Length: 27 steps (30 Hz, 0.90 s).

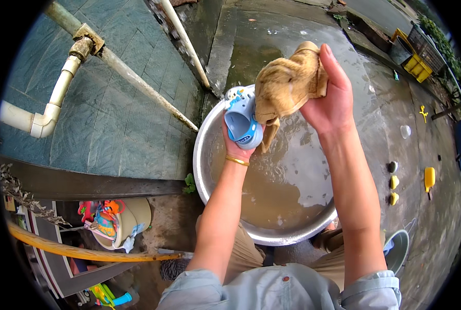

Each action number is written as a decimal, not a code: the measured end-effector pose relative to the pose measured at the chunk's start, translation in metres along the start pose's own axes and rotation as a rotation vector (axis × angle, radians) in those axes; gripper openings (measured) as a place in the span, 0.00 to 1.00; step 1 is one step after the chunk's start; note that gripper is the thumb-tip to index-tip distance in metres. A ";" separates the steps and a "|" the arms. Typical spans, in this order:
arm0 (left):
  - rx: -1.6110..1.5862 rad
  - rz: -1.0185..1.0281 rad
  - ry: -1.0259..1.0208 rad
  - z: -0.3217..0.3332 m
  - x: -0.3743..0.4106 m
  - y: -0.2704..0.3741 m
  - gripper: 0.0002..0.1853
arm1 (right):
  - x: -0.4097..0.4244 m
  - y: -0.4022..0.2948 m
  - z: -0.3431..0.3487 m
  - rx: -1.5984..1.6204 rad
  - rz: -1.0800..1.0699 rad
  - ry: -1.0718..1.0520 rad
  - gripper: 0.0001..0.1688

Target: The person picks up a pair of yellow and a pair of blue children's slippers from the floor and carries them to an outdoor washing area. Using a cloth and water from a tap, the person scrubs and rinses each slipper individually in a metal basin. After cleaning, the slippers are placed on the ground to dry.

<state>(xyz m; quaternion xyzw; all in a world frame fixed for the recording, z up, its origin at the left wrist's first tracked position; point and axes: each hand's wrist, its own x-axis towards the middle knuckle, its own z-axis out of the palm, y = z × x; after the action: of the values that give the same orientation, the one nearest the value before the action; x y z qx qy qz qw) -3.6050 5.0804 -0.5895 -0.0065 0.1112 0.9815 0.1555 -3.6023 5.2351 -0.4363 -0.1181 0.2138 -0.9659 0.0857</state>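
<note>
My left hand holds a small light-blue clog from below, its opening facing up and charms on its toe. A blue heel strap bears writing. In my right hand is a bunched tan cloth, with the thumb along its far edge. The cloth's left side touches or overlaps the clog, and one corner hangs down beside it. Both hands are above a large round metal basin of murky brown water. The fingers under the clog and behind the cloth are mostly hidden.
White pipes run along the tiled ledge on the left. A beige bucket of toys and a yellow pole are at lower left. A grey-green bucket stands at lower right. Small toys and a yellow bottle lie on the wet concrete.
</note>
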 end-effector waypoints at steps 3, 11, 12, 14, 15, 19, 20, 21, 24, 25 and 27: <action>-0.008 -0.082 -0.047 0.036 0.003 -0.004 0.34 | 0.004 -0.014 -0.054 -0.190 -0.129 0.325 0.14; -0.467 -0.436 -0.255 0.100 -0.011 -0.041 0.39 | -0.072 0.066 -0.170 -0.519 0.338 0.670 0.39; -0.462 -0.436 -0.298 0.101 -0.014 -0.046 0.39 | -0.071 0.070 -0.162 -0.356 0.301 0.562 0.41; -0.511 -0.483 -0.363 0.099 -0.016 -0.052 0.39 | -0.067 0.068 -0.172 -0.082 0.235 0.378 0.42; -0.572 -0.425 -0.377 0.097 -0.017 -0.053 0.39 | -0.066 0.064 -0.177 -0.137 0.218 0.392 0.43; -0.339 -0.254 -0.186 0.064 -0.018 -0.028 0.35 | -0.063 0.035 -0.163 0.176 0.067 0.359 0.36; -0.251 -0.308 -0.101 0.055 -0.015 -0.027 0.34 | -0.063 0.027 -0.163 0.158 0.086 0.362 0.33; -0.083 -0.252 0.025 0.047 -0.015 -0.020 0.33 | -0.056 0.027 -0.156 0.156 0.128 0.342 0.29; 0.241 -0.273 0.178 -0.009 -0.014 -0.025 0.28 | -0.039 0.022 -0.136 -0.185 0.136 0.420 0.23; 0.366 -0.206 0.346 -0.012 -0.018 -0.035 0.25 | -0.038 0.023 -0.131 -0.343 0.142 0.424 0.22; 0.373 -0.164 0.317 -0.018 -0.024 -0.046 0.24 | -0.038 0.027 -0.133 -0.258 0.218 0.412 0.21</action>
<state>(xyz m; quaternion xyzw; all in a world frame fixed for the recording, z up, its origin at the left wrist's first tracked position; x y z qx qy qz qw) -3.5690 5.1115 -0.6154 -0.1403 0.3125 0.9148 0.2138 -3.5979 5.2712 -0.5729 0.0949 0.3595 -0.9194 0.1281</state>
